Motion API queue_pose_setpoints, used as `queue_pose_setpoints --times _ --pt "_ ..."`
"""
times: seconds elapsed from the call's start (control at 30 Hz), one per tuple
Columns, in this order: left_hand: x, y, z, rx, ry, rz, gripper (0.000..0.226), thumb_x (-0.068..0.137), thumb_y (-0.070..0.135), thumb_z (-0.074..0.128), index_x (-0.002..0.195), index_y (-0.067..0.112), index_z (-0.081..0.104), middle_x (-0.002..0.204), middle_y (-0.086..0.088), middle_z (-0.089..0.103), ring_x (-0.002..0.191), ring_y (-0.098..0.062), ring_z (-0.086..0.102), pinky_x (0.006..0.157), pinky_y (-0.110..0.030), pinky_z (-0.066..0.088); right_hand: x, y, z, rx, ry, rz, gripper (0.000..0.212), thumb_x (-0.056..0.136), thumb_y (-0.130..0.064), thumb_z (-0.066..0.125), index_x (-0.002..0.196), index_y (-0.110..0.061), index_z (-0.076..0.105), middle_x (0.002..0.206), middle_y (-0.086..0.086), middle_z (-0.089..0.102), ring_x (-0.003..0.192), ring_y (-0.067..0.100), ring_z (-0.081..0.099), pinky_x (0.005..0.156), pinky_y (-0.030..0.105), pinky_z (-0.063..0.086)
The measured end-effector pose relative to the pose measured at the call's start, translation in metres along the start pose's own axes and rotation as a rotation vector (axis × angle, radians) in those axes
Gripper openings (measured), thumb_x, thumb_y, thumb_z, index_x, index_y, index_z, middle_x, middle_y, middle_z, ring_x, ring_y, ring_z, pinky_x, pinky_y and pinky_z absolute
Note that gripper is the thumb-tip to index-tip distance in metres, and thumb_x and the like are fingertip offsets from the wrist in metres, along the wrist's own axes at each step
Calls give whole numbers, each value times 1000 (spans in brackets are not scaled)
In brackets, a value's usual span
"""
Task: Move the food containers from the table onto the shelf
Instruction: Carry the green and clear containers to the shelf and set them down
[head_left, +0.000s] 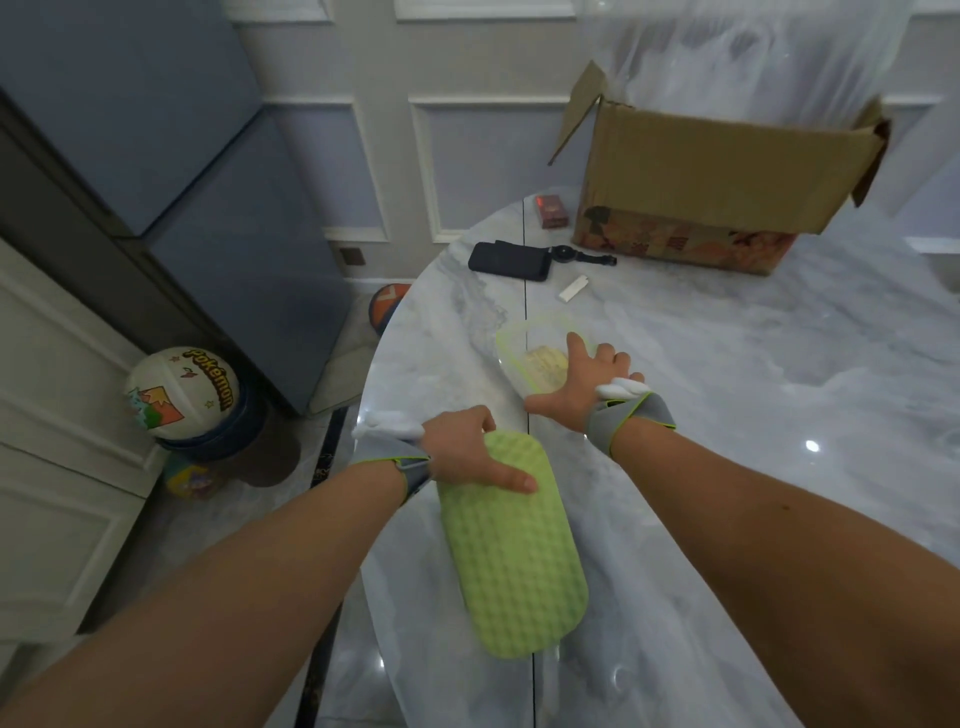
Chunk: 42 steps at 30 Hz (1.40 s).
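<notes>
Two food containers sit on the marble table (727, 364). One is a long green bumpy container (514, 545) near the table's left edge; its long side runs from close to the person out toward the far side, leaning a little left at the far end. The left hand (462, 452) wraps over its far end, thumb lying across the top. Just past it is a clear container (535, 353) with a green rim and something yellow inside. The right hand (576, 384) is spread wide open, fingers resting on this one, not closed around it. Farther back lie a white lighter (574, 287), a black case (511, 261), a watch (576, 255) and a small red box (552, 211). An open cardboard box (717, 192) stands behind them. Down on the floor at the left is a ball (182, 389).
</notes>
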<state>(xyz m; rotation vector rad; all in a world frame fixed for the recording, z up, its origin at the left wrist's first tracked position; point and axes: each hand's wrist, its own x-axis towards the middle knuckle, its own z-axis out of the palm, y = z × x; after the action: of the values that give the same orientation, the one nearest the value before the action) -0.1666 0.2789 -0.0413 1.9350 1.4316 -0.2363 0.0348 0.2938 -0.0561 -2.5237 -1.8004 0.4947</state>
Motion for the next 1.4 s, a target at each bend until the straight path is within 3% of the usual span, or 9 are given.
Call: queue_pose_setpoints --times 0.27,0.5,0.7,0.83,0.97,1.17,1.4 --pt "-52 -47 -50 -187 61 -69 92 46 90 67 111 25 65 111 7 68 96 -14 65 90 -37 55 -25 -93 -56 6 69 -127 112 49 -80 57 145 -34 21 141 13 37 124 38 37 92 51 36" --pt "-122 -129 -137 -120 221 -214 96 46 91 65 116 25 64 111 6 67 95 -14 64 77 -26 45 -62 -262 -104 6 154 -345 105 57 -79 62 145 -34 25 138 11 42 126 36 39 98 50 35" --pt "-180 -232 -206 -127 382 -360 100 55 88 64 125 17 58 122 -1 64 107 -21 62 81 -29 45 -93 -409 -122 32 179 -480 91 58 -71 64 136 -35 33 133 8 45 123 33 41 93 45 36" --pt "-211 -292 -237 -215 444 -420 99 58 85 67 130 18 56 128 -1 61 113 -21 60 93 -32 47 -104 -473 -122 44 201 -574 92 58 -72 63 137 -35 33 131 7 44 121 33 41 95 45 38" --pt "-240 -348 -272 -332 526 -430 80 63 78 70 117 19 63 117 1 67 102 -18 65 84 -28 49 -112 -550 -121 32 223 -655 93 55 -74 60 135 -36 34 128 6 44 118 32 41 94 47 38" --pt "-244 -403 -314 -357 586 -515 94 61 80 69 129 15 56 126 -3 63 111 -21 62 89 -32 50 -96 -647 -113 20 219 -781 91 52 -74 58 131 -36 37 128 6 45 117 34 41 92 46 35" --pt "-255 -470 -353 -382 698 -682 81 58 83 68 105 17 62 101 1 64 86 -16 59 71 -30 43 -68 -759 -93 14 191 -947 103 40 -83 46 133 -39 37 128 9 47 118 36 42 88 49 35"
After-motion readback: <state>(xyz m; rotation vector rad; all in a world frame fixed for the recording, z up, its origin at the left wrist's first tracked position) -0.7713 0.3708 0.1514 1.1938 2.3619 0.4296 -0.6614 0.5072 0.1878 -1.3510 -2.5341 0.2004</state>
